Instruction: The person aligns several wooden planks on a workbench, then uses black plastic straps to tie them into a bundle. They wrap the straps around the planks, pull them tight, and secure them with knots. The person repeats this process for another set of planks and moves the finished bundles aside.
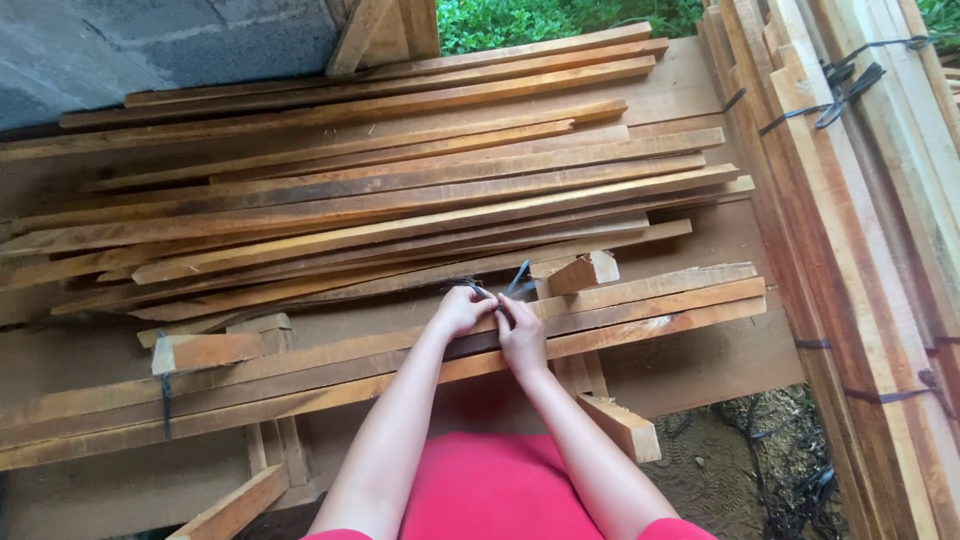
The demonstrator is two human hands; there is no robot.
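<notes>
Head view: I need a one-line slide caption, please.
Both hands, left hand and right hand, knot a dark strap around a bundle of wooden slats beside a loose slat pile.

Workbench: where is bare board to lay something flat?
Free: bench top below the bundled slats, right of the right hand; a strip at the far right edge. Crowded: the loose slat pile and around the left hand.

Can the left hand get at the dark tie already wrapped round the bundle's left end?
Probably yes: the dark tie lies exposed on the bundle, nothing over it. The left hand is busy at the strap, though.
</notes>
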